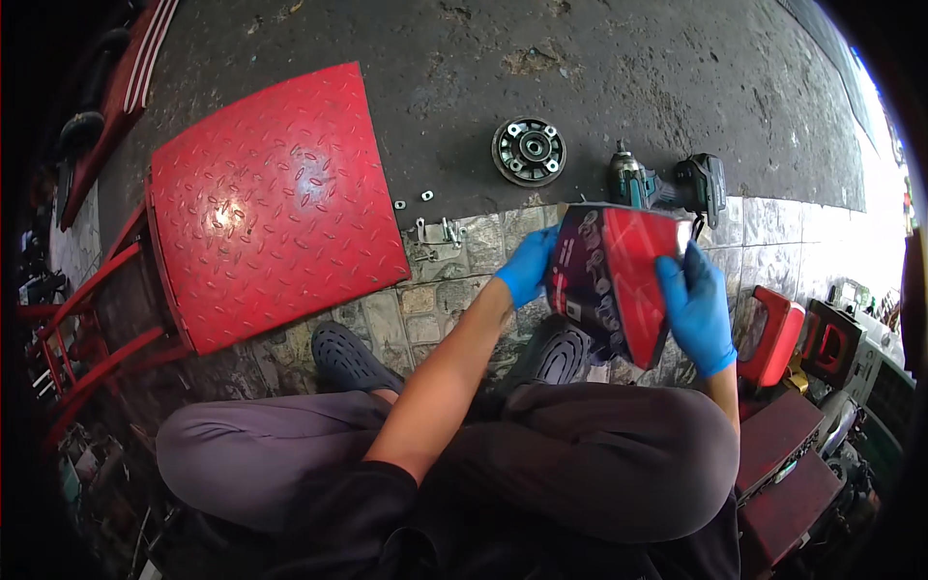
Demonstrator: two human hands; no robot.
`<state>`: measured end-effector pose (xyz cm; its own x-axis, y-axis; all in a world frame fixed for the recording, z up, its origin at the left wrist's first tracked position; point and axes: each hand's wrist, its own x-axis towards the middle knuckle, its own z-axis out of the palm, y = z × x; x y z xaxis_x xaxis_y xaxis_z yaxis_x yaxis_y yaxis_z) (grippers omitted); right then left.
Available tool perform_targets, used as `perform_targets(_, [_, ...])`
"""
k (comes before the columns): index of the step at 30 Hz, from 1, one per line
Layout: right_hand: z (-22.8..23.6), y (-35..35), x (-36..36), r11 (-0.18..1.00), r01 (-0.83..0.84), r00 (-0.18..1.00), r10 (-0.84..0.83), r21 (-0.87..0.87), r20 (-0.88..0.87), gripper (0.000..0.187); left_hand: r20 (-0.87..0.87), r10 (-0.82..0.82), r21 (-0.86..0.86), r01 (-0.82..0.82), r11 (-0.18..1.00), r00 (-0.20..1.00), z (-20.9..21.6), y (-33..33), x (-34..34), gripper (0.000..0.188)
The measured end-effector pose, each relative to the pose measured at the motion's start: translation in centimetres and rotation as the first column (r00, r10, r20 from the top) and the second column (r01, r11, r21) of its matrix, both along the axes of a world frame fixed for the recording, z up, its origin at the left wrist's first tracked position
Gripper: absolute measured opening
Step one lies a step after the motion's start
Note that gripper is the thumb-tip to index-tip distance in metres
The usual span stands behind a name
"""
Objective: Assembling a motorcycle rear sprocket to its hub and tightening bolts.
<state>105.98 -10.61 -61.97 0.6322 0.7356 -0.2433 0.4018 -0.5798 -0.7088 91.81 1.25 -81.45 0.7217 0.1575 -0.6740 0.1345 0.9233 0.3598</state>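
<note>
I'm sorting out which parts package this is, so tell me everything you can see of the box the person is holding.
The box is a flat cardboard-looking carton, dark navy or purple on its left part with small pale printed shapes, bright red on its right face. It is held tilted above the person's lap. The left hand, in a blue glove, grips its left edge, and the gloved right hand holds its right side. Whether it is open cannot be told.

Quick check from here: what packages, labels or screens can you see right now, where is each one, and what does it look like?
Cardboard box: held up between left hand and right hand, both blue-gloved, above the lap; flat, rectangular, red and dark with white print.
No screens or signs that can be told.
</note>
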Motion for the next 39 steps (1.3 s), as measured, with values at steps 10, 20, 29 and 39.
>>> perform_targets(10, [5.5,3.2,-1.7,0.969,-0.204,0.965,0.222,-0.136,0.138,0.016,-0.003,0.361,-0.353,-0.338,0.872,0.933,5.2,0.5,1.8,0.033])
perform_targets(20, [-4.1,-2.9,-3.0,0.971,0.047,0.961,0.020,0.233,-0.277,0.055,-0.133,0.174,0.126,-0.157,0.979,0.976,2.1,0.6,-1.0,0.048])
perform_targets(29, [-9.3,-8.8,0.7,0.731,0.680,0.144,-0.058,0.056,-0.988,0.058,0.216,-0.009,-0.158,0.044,0.986,0.976,5.1,1.5,-4.5,0.046])
perform_targets(39, [-7.6,-4.7,-1.9,0.610,0.792,0.219,-0.246,0.025,-0.944,0.045,0.122,0.196,-0.266,-0.158,0.951,0.973,-0.5,-2.4,-6.4,0.040])
